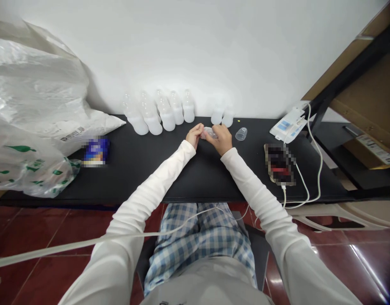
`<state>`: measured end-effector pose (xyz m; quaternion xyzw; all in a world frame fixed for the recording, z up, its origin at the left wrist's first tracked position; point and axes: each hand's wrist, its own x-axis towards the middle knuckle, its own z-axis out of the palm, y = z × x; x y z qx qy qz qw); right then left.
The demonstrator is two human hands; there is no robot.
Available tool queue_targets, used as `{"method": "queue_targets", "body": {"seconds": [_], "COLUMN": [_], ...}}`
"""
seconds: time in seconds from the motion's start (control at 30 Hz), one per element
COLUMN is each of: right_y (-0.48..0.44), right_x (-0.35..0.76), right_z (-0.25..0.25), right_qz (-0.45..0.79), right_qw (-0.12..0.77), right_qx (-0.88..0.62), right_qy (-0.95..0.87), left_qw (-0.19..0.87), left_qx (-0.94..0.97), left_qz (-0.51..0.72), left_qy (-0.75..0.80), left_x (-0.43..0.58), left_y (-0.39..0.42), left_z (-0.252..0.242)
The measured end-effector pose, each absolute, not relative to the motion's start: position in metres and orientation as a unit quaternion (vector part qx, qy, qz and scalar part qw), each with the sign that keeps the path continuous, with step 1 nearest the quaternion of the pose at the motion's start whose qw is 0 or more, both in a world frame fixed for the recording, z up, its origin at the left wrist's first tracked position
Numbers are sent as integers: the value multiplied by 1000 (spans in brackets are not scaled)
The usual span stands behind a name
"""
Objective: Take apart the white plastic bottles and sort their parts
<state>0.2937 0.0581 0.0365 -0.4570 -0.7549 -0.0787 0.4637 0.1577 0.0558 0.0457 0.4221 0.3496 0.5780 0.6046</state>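
Your left hand (194, 135) and right hand (222, 138) meet over the black desk (188, 178), near its far edge. Between them you hold a small clear piece (210, 133), pinched from both sides; both grips are closed on it, fingertips curled in. What exactly the piece is, you cannot tell from here.

Just right of your right hand a clear cap (241, 134) lies on the desk, apart from your fingers. Along the wall stands a row of white bottles (158, 113), with two more bottles (222, 116) just beyond your right hand. A phone (279, 164) lies well to the right with a white cable (309, 178) plugged in. Plastic bags (36, 118) pile up at the left end.
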Motion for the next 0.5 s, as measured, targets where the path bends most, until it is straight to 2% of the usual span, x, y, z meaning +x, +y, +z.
{"method": "queue_targets", "body": {"seconds": [0.13, 0.5], "right_y": [58, 60], "right_x": [299, 301], "right_z": [42, 43], "right_qz": [-101, -49], "right_qw": [414, 365], "right_qx": [-418, -368], "right_qy": [-802, -854], "left_qw": [621, 608], "left_qx": [429, 385], "left_qz": [560, 597], "left_qy": [342, 355], "left_x": [153, 142], "left_y": [59, 76], "left_z": [46, 45]}}
